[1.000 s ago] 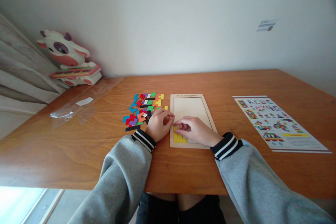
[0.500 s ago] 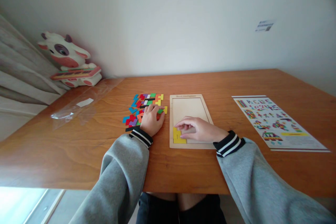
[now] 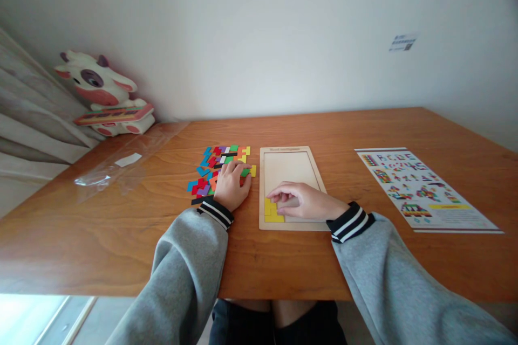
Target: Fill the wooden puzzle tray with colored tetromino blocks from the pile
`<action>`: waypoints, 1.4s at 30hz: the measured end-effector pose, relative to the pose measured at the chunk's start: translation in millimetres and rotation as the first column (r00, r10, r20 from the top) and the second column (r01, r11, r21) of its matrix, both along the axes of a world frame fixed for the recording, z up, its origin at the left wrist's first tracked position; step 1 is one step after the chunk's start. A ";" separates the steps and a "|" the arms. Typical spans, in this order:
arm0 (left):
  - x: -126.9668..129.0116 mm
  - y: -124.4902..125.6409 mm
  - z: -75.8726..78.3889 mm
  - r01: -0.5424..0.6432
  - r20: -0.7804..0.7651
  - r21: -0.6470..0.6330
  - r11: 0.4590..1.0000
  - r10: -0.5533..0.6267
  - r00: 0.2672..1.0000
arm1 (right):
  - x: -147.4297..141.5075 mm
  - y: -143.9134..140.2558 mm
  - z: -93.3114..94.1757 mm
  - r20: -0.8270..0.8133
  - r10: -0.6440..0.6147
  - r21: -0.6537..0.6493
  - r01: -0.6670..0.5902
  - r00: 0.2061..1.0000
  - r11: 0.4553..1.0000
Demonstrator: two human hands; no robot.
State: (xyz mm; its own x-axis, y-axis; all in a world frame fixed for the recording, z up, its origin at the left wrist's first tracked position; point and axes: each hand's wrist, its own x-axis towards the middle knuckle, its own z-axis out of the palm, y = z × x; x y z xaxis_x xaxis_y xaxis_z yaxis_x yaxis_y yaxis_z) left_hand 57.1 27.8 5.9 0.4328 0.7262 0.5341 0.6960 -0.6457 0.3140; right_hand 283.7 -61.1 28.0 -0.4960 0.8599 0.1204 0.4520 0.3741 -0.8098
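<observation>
My left hand (image 3: 232, 186) lies over the loose coloured puzzle pieces (image 3: 203, 190), fingers spread and resting on or just above the right part of the pile. Some pieces are hidden beneath it. To the right, a wooden puzzle tray (image 3: 291, 171) lies flat on the table. Yellow puzzle pieces (image 3: 273, 218) fill its near left corner. My right hand (image 3: 306, 202) is over the near part of the tray, thumb and fingers curved and apart, with the fingertips beside the yellow pieces. No piece shows between them, and the hand hides part of the tray's bottom.
A printed pattern sheet (image 3: 424, 188) lies on the wooden table (image 3: 295, 264) at the right. At the back left stands a cow-shaped toy keyboard (image 3: 113, 99). Clear plastic wrapping (image 3: 117, 170) lies in front of it. A curtain (image 3: 32, 118) hangs at the far left.
The whole view has shifted slightly. Both hands keep nearly the same places and shapes, and the yellow pieces stay in the tray's corner.
</observation>
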 end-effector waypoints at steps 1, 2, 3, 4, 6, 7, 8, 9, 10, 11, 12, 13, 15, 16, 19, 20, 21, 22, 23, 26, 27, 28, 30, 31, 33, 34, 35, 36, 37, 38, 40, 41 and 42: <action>-0.4 2.4 0.2 0.009 -0.004 0.005 1.000 -0.009 1.000 | -0.4 -0.2 0.2 -0.010 -0.004 -0.005 0.004 1.000 1.000; -0.8 5.1 0.5 0.015 -0.012 0.008 1.000 -0.015 1.000 | -0.9 -0.4 0.1 -0.023 -0.011 -0.016 0.011 1.000 1.000; -1.2 8.0 0.9 0.016 -0.027 0.007 1.000 -0.016 1.000 | -1.6 -0.4 -0.3 -0.038 -0.025 -0.030 0.024 0.999 0.999; -1.5 10.6 1.5 0.013 -0.047 0.002 1.000 -0.013 0.999 | -2.3 -0.4 -0.9 -0.053 -0.045 -0.047 0.043 0.998 0.998; -1.8 14.6 3.1 0.006 -0.095 -0.016 1.000 -0.007 0.995 | -3.7 0.1 -2.7 -0.071 -0.090 -0.082 0.084 0.993 0.993; -1.8 15.8 3.9 0.006 -0.117 -0.025 1.000 -0.009 0.993 | -4.3 0.5 -3.6 -0.074 -0.109 -0.095 0.101 0.991 0.990; -1.8 16.5 4.5 0.011 -0.133 -0.032 0.999 -0.015 0.991 | -4.8 0.9 -4.4 -0.074 -0.124 -0.103 0.116 0.990 0.988; -1.9 16.8 4.8 0.021 -0.145 -0.036 0.999 -0.026 0.989 | -5.1 1.4 -5.0 -0.072 -0.134 -0.109 0.125 0.988 0.986; -2.0 16.8 4.9 0.036 -0.153 -0.038 0.999 -0.042 0.987 | -5.2 1.8 -5.3 -0.070 -0.139 -0.114 0.130 0.988 0.985; -2.2 16.7 4.6 0.053 -0.159 -0.039 0.998 -0.059 0.986 | -5.2 2.1 -5.5 -0.070 -0.144 -0.118 0.135 0.987 0.984; -2.5 16.7 4.1 0.070 -0.162 -0.041 0.997 -0.076 0.984 | -5.2 2.3 -5.5 -0.071 -0.148 -0.122 0.139 0.987 0.983; -2.9 16.7 3.4 0.084 -0.163 -0.044 0.995 -0.090 0.982 | -5.2 2.4 -5.2 -0.072 -0.153 -0.127 0.143 0.986 0.982; -3.7 16.9 2.1 0.106 -0.158 -0.052 0.993 -0.113 0.981 | -5.3 2.3 -4.4 -0.076 -0.163 -0.139 0.151 0.984 0.979; -4.1 16.9 1.5 0.119 -0.152 -0.056 0.991 -0.126 0.980 | -5.5 2.0 -3.9 -0.078 -0.169 -0.145 0.156 0.983 0.977; -4.9 16.7 0.8 0.185 -0.134 -0.056 0.981 -0.191 0.972 | -6.4 1.2 -2.3 -0.077 -0.182 -0.153 0.169 0.980 0.974; -4.9 16.7 0.6 0.205 -0.133 -0.057 0.977 -0.211 0.968 | -6.7 1.0 -1.9 -0.077 -0.184 -0.152 0.171 0.980 0.973; -4.9 16.7 0.5 0.218 -0.132 -0.061 0.974 -0.225 0.965 | -6.9 0.9 -1.6 -0.076 -0.186 -0.151 0.173 0.980 0.973; -4.8 16.9 0.4 0.225 -0.131 -0.070 0.972 -0.232 0.964 | -7.0 0.9 -1.5 -0.076 -0.187 -0.150 0.174 0.979 0.973; -4.7 17.2 0.3 0.227 -0.128 -0.082 0.970 -0.236 0.963 | -7.0 0.9 -1.6 -0.077 -0.188 -0.148 0.175 0.979 0.973; -3.9 17.6 1.2 0.239 -0.100 -0.119 0.964 -0.251 0.963 | -6.6 1.2 -2.4 -0.077 -0.187 -0.145 0.175 0.979 0.974; -3.6 17.2 2.1 0.252 -0.090 -0.129 0.959 -0.264 0.960 | -6.5 1.4 -2.7 -0.078 -0.186 -0.144 0.174 0.979 0.974; -3.5 16.4 3.2 0.266 -0.083 -0.135 0.954 -0.278 0.957 | -6.4 1.4 -3.0 -0.079 -0.187 -0.142 0.174 0.979 0.974; -3.7 13.9 6.0 0.297 -0.075 -0.135 0.945 -0.308 0.948 | -6.3 1.5 -3.2 -0.081 -0.190 -0.137 0.178 0.979 0.975; -4.2 12.5 7.3 0.316 -0.076 -0.132 0.939 -0.327 0.942 | -6.4 1.5 -3.1 -0.080 -0.191 -0.134 0.179 0.978 0.975; -6.2 10.2 9.5 0.360 -0.080 -0.126 0.925 -0.371 0.925 | -6.3 1.4 -2.9 -0.076 -0.191 -0.132 0.180 0.979 0.975; -7.7 9.7 10.3 0.378 -0.082 -0.127 0.917 -0.390 0.917 | -6.2 1.3 -2.8 -0.075 -0.190 -0.133 0.179 0.979 0.975; -9.4 9.7 10.8 0.392 -0.084 -0.135 0.910 -0.405 0.911 | -6.1 1.3 -2.8 -0.076 -0.187 -0.134 0.176 0.979 0.975; -11.2 10.1 11.2 0.399 -0.084 -0.150 0.905 -0.414 0.906 | -5.9 1.4 -2.9 -0.077 -0.185 -0.135 0.174 0.980 0.975; -12.9 10.8 11.3 0.398 -0.082 -0.169 0.902 -0.415 0.906 | -5.7 1.5 -3.1 -0.079 -0.184 -0.136 0.172 0.980 0.976; -14.4 11.7 11.4 0.390 -0.079 -0.193 0.901 -0.410 0.909 | -5.6 1.6 -3.3 -0.081 -0.181 -0.137 0.169 0.980 0.976; -16.7 13.4 11.4 0.365 -0.072 -0.232 0.902 -0.390 0.918 | -5.5 1.9 -3.9 -0.082 -0.178 -0.133 0.167 0.981 0.977; -17.3 14.0 11.4 0.353 -0.068 -0.245 0.903 -0.379 0.923 | -5.5 2.1 -4.1 -0.083 -0.178 -0.128 0.167 0.981 0.978; -17.6 14.4 11.4 0.342 -0.064 -0.254 0.905 -0.368 0.928 | -5.5 2.2 -4.3 -0.084 -0.179 -0.122 0.168 0.980 0.978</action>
